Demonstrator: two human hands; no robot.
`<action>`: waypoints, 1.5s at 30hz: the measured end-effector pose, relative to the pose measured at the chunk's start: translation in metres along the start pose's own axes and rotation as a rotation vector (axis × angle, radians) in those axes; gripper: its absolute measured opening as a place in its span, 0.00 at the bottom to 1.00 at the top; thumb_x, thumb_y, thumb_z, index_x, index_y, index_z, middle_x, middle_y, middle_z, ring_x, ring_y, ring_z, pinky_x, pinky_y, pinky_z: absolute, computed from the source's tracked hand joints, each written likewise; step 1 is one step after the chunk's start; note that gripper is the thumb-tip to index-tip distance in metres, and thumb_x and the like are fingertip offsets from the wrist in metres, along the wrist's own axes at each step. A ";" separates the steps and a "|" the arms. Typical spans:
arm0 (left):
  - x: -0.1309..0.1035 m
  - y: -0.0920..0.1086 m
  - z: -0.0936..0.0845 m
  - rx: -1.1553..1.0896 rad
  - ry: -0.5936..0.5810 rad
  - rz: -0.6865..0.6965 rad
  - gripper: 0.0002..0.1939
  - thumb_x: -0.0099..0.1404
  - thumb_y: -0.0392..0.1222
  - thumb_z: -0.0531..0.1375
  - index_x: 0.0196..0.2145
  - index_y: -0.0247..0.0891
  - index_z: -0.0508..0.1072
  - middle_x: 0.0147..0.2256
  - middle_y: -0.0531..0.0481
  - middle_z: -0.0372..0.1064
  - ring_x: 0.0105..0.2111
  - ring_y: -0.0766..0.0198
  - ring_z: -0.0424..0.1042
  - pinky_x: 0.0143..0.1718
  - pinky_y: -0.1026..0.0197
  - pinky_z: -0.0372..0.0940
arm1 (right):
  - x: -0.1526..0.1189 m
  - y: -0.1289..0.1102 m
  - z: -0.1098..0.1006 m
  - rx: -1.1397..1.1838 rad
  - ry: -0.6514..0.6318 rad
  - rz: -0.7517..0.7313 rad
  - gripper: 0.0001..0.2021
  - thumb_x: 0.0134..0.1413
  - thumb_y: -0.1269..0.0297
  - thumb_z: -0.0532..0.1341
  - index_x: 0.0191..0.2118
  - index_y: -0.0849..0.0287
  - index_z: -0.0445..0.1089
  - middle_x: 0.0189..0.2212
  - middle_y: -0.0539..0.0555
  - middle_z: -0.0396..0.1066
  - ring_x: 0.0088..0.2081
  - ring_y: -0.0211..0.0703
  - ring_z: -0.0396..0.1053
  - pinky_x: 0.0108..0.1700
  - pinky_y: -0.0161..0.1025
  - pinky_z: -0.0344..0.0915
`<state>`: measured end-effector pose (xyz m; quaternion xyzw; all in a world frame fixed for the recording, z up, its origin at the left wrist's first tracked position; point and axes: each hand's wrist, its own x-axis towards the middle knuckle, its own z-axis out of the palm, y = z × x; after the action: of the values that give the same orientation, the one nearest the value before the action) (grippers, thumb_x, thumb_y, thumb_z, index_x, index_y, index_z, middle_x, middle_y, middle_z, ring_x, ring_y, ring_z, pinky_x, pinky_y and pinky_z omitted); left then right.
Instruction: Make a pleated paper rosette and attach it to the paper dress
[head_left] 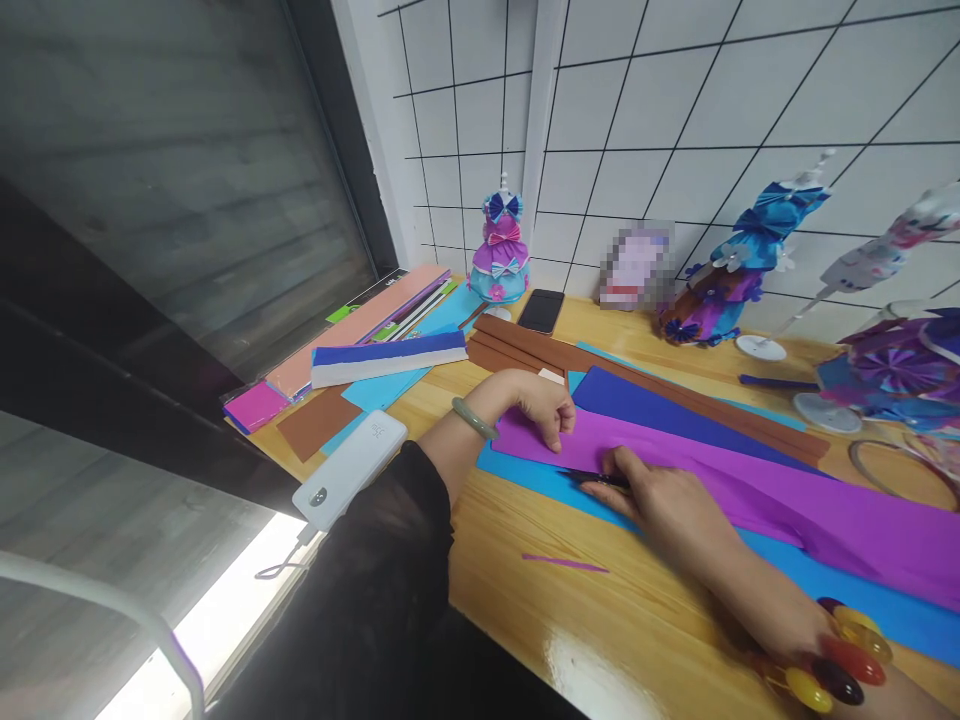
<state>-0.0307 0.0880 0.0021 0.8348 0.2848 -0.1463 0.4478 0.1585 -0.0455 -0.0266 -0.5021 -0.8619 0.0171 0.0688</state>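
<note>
Purple paper strip (862, 520): on tabletop (495, 570), overlapping light-blue sheet (525, 475) | left hand (544, 405): fingers clenched against its end, apparently steadying it | right hand (675, 510): fingers grasping dark pointed tool (585, 477), angled low, seemingly to follow its near edge

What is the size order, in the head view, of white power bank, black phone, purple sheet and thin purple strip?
1. Purple sheet
2. White power bank
3. Black phone
4. Thin purple strip, smallest by area
</note>
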 end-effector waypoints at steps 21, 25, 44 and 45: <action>-0.004 0.005 0.001 -0.037 -0.003 0.037 0.25 0.39 0.42 0.66 0.37 0.39 0.68 0.25 0.58 0.68 0.29 0.67 0.66 0.31 0.64 0.57 | 0.012 -0.007 0.001 -0.019 0.021 -0.035 0.19 0.53 0.46 0.48 0.35 0.58 0.61 0.19 0.52 0.71 0.21 0.46 0.70 0.20 0.36 0.52; -0.005 0.005 0.001 -0.074 0.002 0.016 0.25 0.38 0.41 0.66 0.38 0.39 0.68 0.25 0.58 0.67 0.29 0.67 0.65 0.31 0.64 0.57 | 0.011 -0.006 0.002 -0.013 0.031 -0.047 0.19 0.54 0.47 0.47 0.35 0.58 0.61 0.19 0.52 0.70 0.21 0.45 0.69 0.20 0.35 0.51; -0.002 0.002 0.001 -0.064 0.000 0.045 0.27 0.38 0.43 0.66 0.39 0.38 0.68 0.24 0.57 0.66 0.28 0.67 0.64 0.30 0.64 0.56 | 0.010 -0.008 -0.001 -0.006 0.089 -0.067 0.17 0.54 0.48 0.49 0.33 0.58 0.61 0.20 0.51 0.70 0.19 0.42 0.67 0.20 0.34 0.49; -0.001 0.002 0.001 -0.071 -0.004 0.043 0.27 0.38 0.42 0.66 0.39 0.38 0.68 0.24 0.57 0.66 0.28 0.67 0.64 0.30 0.64 0.56 | 0.010 -0.008 -0.001 -0.003 0.086 -0.067 0.17 0.54 0.48 0.49 0.33 0.58 0.61 0.19 0.51 0.70 0.19 0.42 0.67 0.20 0.34 0.50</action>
<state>-0.0308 0.0857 0.0033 0.8240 0.2711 -0.1280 0.4807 0.1464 -0.0407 -0.0237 -0.4732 -0.8745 -0.0083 0.1056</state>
